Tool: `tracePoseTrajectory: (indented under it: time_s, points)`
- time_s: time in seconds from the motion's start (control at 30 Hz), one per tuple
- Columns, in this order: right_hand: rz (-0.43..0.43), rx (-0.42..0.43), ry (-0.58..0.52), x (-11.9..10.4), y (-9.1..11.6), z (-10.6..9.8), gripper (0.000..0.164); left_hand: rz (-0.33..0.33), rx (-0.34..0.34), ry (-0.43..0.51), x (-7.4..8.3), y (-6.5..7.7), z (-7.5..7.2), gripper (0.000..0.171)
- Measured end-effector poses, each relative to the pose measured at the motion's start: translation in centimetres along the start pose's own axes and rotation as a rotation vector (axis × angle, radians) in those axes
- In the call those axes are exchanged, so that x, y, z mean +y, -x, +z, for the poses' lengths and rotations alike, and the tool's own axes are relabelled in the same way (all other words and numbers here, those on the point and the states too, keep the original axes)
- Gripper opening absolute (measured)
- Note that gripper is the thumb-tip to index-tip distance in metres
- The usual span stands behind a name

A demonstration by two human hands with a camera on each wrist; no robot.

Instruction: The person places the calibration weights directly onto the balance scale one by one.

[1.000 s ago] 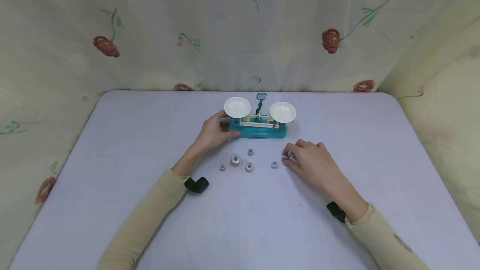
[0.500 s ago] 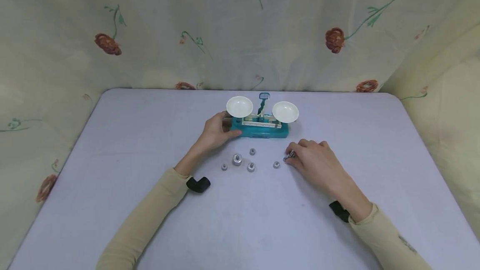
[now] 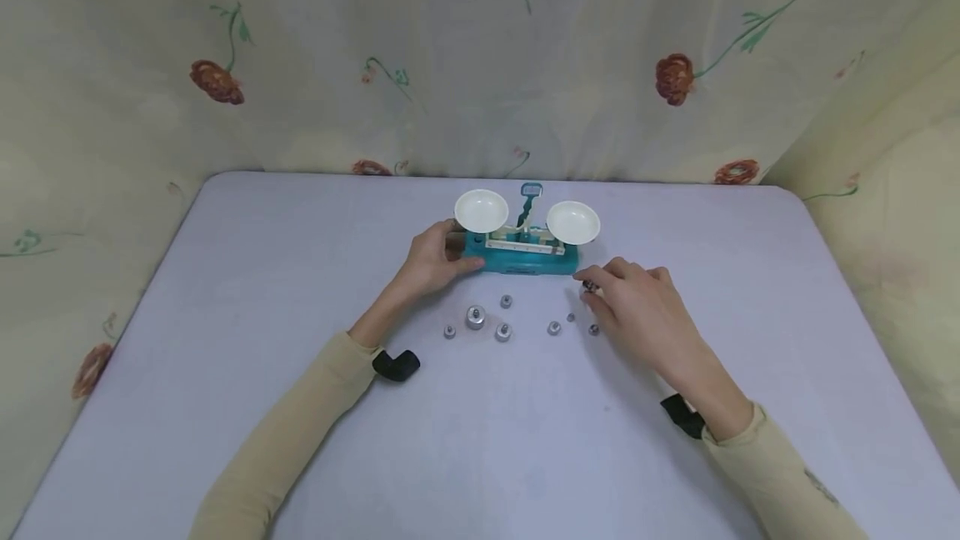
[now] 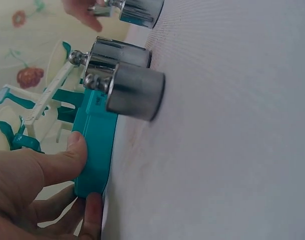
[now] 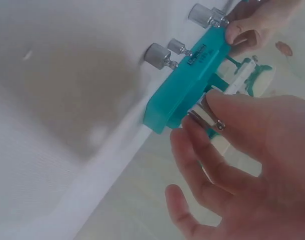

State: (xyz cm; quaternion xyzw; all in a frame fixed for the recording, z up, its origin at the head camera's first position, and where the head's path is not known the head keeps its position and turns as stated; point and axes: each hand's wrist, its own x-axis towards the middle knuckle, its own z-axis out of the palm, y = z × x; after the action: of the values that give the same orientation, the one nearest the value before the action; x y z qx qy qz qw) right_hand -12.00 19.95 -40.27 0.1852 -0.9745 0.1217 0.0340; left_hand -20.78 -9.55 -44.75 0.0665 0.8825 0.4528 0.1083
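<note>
A teal balance scale (image 3: 521,262) with two white pans stands toward the back of the table. My left hand (image 3: 431,261) grips the left end of its base, the thumb (image 4: 75,155) in front and the other fingers behind and under it. My right hand (image 3: 637,307) pinches a small silver balance weight (image 5: 204,116) between thumb and fingertips, raised off the table near the base's right front corner. In front of the scale stand several knobbed metal weights, among them the largest weight (image 3: 476,317). Below the right hand are a tiny weight (image 3: 571,317) and another small weight (image 3: 594,329).
The table (image 3: 480,457) wears a pale lilac cover. A flower-patterned curtain (image 3: 450,65) hangs behind it and along the sides. The scale's left pan (image 3: 482,211) and right pan (image 3: 573,223) overhang the base. Black bands (image 3: 396,366) sit at both wrists.
My right hand has lifted a weight off the table and moved up toward the scale, uncovering two small weights on the table. My left hand keeps its hold on the base.
</note>
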Motion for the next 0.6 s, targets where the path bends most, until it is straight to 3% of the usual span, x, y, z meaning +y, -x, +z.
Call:
tracePoseTrajectory:
  time_s: [0.6]
  points:
    - [0.007,0.066,0.013,-0.2,-1.0,-1.6,0.026,0.01,0.014,0.002,0.0,0.3,0.1,0.069]
